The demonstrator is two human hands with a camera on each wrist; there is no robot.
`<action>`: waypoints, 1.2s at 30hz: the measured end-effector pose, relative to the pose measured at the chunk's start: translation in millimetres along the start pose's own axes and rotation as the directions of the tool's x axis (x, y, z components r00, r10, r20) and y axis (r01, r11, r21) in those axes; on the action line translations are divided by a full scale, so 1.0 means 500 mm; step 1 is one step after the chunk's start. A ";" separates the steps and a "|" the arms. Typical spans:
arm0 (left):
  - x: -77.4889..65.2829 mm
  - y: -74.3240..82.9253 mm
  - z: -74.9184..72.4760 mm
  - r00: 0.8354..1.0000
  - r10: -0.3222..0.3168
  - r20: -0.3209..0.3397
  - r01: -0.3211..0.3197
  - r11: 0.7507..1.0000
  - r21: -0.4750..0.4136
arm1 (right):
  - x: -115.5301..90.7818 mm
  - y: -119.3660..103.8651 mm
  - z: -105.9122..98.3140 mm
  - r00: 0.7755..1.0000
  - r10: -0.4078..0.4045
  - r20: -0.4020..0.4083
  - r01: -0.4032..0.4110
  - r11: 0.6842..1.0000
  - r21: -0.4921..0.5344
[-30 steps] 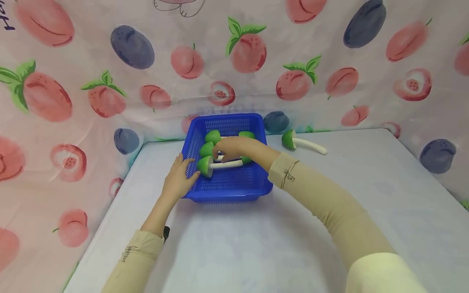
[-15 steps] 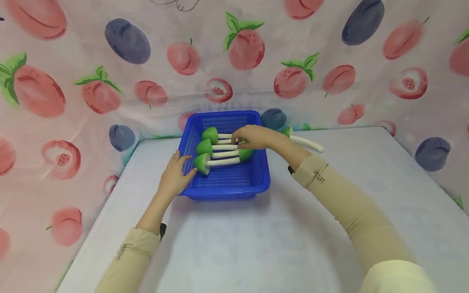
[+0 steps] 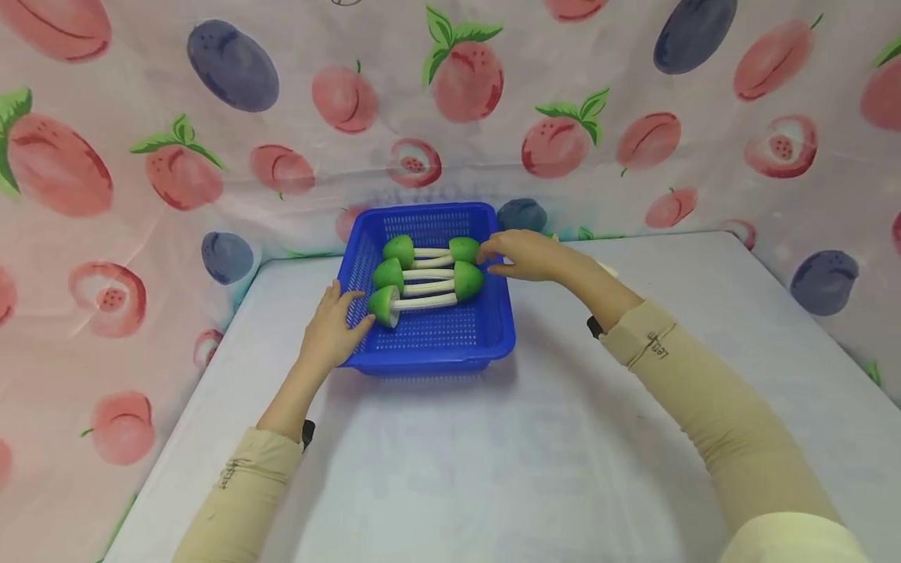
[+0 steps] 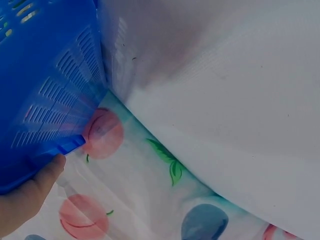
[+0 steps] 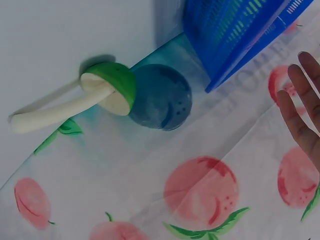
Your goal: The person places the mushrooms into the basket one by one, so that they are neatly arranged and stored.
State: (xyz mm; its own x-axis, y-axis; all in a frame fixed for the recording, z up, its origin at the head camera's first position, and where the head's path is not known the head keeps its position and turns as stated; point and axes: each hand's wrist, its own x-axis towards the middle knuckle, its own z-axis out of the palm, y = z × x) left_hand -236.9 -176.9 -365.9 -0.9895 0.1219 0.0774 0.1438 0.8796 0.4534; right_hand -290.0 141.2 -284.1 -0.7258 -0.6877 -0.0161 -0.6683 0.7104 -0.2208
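A blue plastic basket (image 3: pixel 422 359) stands toward the back of the table. Several toy mushrooms (image 3: pixel 425 303) with green caps and white stems lie side by side in it, caps at both ends. My left hand (image 3: pixel 331 328) holds the basket's left rim; in the left wrist view a finger (image 4: pixel 47 177) lies along that rim. Over the basket's right rim hovers my right hand (image 3: pixel 526 256), fingers loosely bent, holding nothing. One more toy mushroom (image 5: pixel 117 85) lies on the table right of the basket; in the head view my right forearm hides most of it.
The white-covered table (image 3: pixel 450 461) stretches in front of the basket and to its right. A fruit-printed cloth (image 3: pixel 303 86) hangs directly behind the table and along both sides.
My right hand has moved from the mushrooms inside the basket up and right to its right rim, letting go of them. My left hand stays on the left rim.
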 end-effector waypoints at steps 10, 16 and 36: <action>-0.007 -0.007 -0.004 1.000 0.006 -0.004 -0.006 1.000 0.004 | -0.024 0.057 0.043 0.967 0.146 -0.207 -0.145 0.989 0.020; -0.003 -0.006 -0.006 1.000 0.005 -0.006 -0.005 1.000 -0.001 | -0.023 0.102 0.065 0.944 0.198 -0.263 -0.208 0.978 -0.011; -0.001 -0.004 -0.003 1.000 -0.005 -0.027 0.005 1.000 -0.005 | 0.012 0.198 0.117 0.920 0.378 -0.099 -0.388 0.913 -0.123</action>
State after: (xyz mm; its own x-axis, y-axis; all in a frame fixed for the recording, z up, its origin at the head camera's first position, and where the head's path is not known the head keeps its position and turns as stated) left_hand -236.5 -179.6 -365.3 -0.9896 0.1047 0.0988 0.1386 0.8781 0.4580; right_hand -350.9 198.8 -362.9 -0.9369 -0.3496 -0.0015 -0.3485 0.9343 -0.0755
